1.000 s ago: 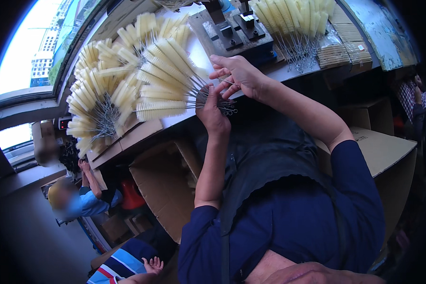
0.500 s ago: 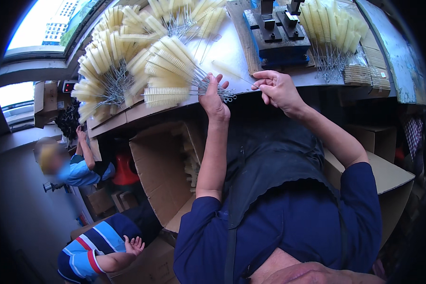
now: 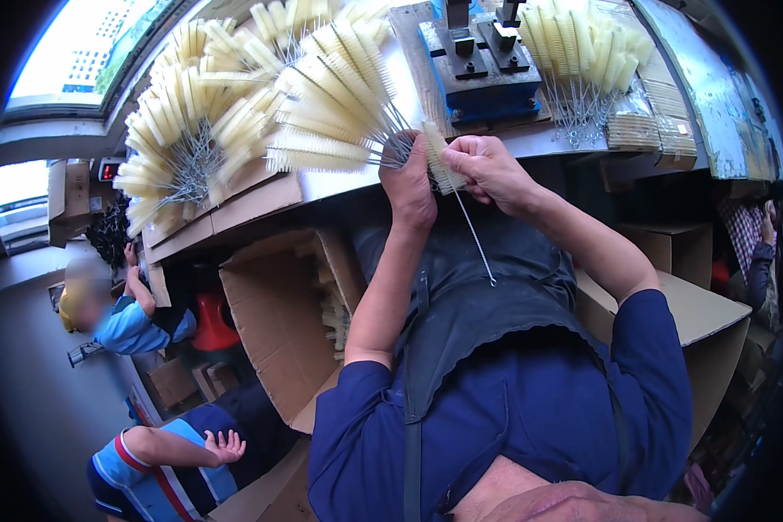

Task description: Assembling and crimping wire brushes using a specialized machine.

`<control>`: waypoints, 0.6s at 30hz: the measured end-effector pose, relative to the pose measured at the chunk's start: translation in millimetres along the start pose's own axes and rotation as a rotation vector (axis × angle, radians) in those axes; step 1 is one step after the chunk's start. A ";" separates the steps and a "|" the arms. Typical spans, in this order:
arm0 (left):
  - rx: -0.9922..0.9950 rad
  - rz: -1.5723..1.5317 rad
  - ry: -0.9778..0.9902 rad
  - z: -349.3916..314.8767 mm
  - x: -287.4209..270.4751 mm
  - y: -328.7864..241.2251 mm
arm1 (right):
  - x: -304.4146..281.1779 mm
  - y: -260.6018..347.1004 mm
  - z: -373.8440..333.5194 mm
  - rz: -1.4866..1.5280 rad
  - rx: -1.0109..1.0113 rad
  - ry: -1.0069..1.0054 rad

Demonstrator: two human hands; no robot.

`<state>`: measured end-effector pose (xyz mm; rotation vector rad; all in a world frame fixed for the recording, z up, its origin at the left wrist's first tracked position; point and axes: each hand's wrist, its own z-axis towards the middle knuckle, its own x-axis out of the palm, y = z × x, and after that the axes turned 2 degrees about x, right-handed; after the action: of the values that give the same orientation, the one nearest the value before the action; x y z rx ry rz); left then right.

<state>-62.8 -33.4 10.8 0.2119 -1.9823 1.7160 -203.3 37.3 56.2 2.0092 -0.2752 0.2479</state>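
the left hand [image 3: 409, 186] grips a fan of pale brushes [image 3: 335, 103]; the right hand [image 3: 494, 172] pinches a single brush [image 3: 440, 165], wire handle [image 3: 473, 230] pointing down.

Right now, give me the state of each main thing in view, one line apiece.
Left grip, closed around the wire handles of the brush bunch.
Brush bunch, held, bristle heads fanned out.
Right grip, pinching the single brush at its bristles.
Single brush, bristle end up, wire handle hanging down.
Brush pile, lying on the bench.
Cardboard box, open, pale pieces inside.
Small display, lit red.
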 end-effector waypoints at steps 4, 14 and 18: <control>0.064 0.157 -0.040 -4.3 21.6 -4.9 | 5.7 9.5 -4.0 -0.089 -0.040 -0.066; -0.004 -0.037 -0.120 -4.6 27.5 -6.7 | -60.1 39.3 -3.4 -0.171 -0.341 -0.450; -0.035 -0.077 -0.137 -4.7 24.5 -7.2 | -94.0 50.8 18.5 -0.576 -0.550 -0.654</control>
<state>-79.4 -25.2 29.0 0.3980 -2.0719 1.6560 -307.1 6.8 63.9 1.4816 -0.1339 -0.7818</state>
